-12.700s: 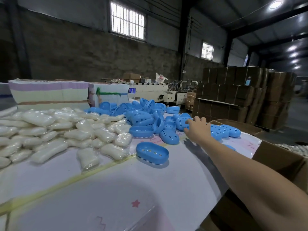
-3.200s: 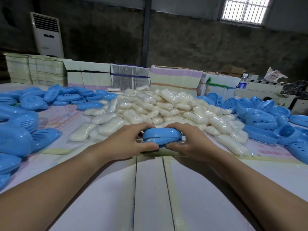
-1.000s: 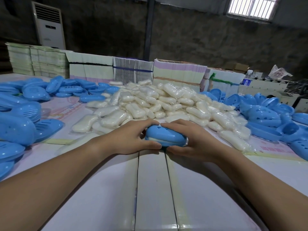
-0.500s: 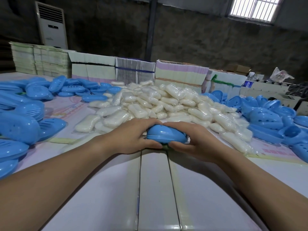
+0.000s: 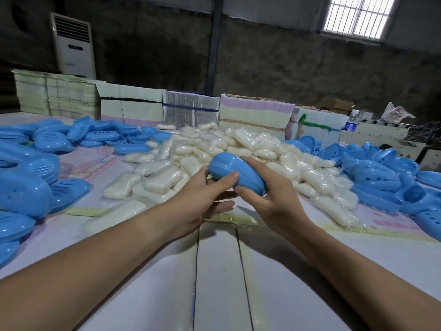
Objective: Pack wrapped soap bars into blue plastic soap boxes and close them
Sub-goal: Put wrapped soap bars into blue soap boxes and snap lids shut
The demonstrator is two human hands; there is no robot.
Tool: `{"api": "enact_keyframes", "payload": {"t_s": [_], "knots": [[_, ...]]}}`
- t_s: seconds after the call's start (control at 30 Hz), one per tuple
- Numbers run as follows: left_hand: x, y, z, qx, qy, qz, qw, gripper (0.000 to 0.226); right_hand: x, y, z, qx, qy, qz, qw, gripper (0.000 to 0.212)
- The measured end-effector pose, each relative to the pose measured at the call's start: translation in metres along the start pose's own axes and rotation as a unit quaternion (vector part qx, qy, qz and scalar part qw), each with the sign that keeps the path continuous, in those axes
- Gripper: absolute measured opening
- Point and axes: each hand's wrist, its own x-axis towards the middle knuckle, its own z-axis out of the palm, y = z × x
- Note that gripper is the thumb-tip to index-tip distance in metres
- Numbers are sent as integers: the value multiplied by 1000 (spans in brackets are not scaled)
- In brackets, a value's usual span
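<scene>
Both hands, left (image 5: 202, 199) and right (image 5: 274, 201), grip a closed blue soap box (image 5: 235, 174) above the white table (image 5: 219, 283), before heaped wrapped soap bars (image 5: 214, 154); dark concrete wall (image 5: 262, 56) behind.

Closed blue soap box (image 5: 235, 173) tilted above wrapped soap bars (image 5: 214, 154).

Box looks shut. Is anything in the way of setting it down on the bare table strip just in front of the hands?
Nothing visible. The closed blue soap box is gripped by both hands, left hand and right hand; the near table strip lies bare below.
</scene>
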Motion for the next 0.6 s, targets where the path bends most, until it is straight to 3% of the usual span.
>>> {"api": "enact_keyframes", "payload": {"t_s": [0.1,0.23,0.37,0.6], "knots": [[1,-2,2,-22,0,-8,1000,63,1,0,4,17,-21,8,1000,54],[3,-1,-1,-49,12,-36,998,31,1,-1,1,99,-88,40,990,50],[4,1,2,-26,15,-51,998,35,1,-6,-1,178,-104,62,977,40],[4,1,4,-29,17,-47,998,30,2,-12,-2,217,-83,75,970,41]]}}
